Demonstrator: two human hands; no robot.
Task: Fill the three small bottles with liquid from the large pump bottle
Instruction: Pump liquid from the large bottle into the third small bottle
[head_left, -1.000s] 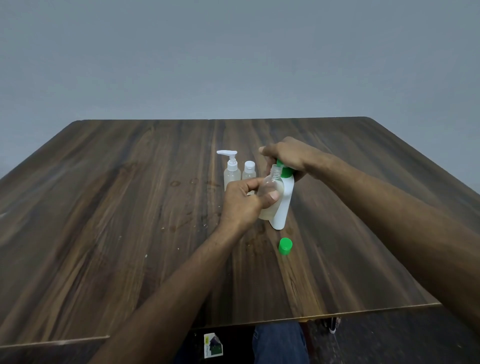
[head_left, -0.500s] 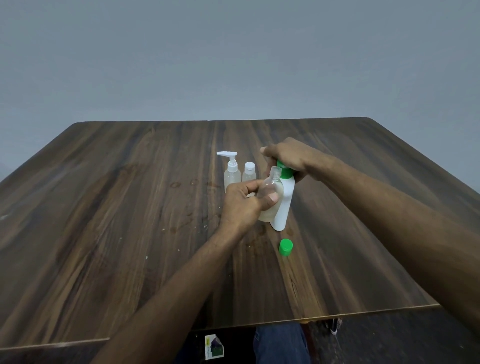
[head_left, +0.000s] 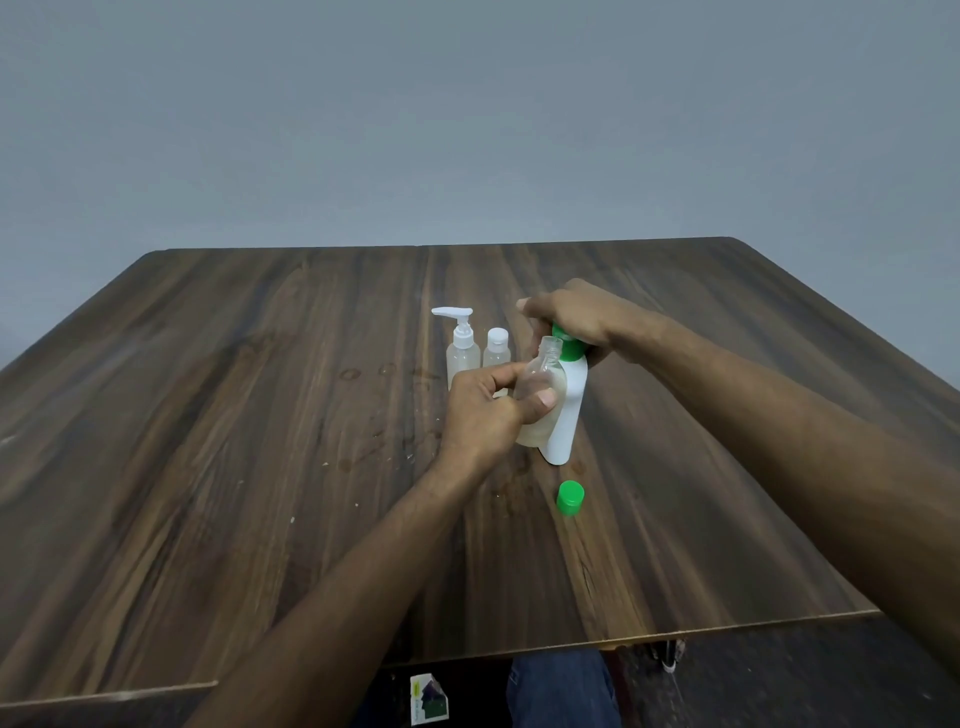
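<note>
The large white pump bottle (head_left: 567, 415) with a green pump collar (head_left: 570, 347) stands on the wooden table (head_left: 208, 467). My right hand (head_left: 574, 314) lies over its pump head, fingers curled down around it. My left hand (head_left: 488, 410) grips a clear uncapped small bottle (head_left: 543, 389), pale liquid in its bottom, with its mouth right under the pump. Its green cap (head_left: 570, 497) lies on the table in front. Two other small bottles stand behind: one with a white pump top (head_left: 462, 347), one with a white screw cap (head_left: 496, 352).
The table's front edge runs close to me, with a leg in blue trousers (head_left: 563, 691) and a small printed packet (head_left: 429, 699) on the floor below it. A plain grey wall stands behind the table.
The hands and bottles stay almost where they were. The view has shifted slightly, and my right hand keeps pressing on the pump head.
</note>
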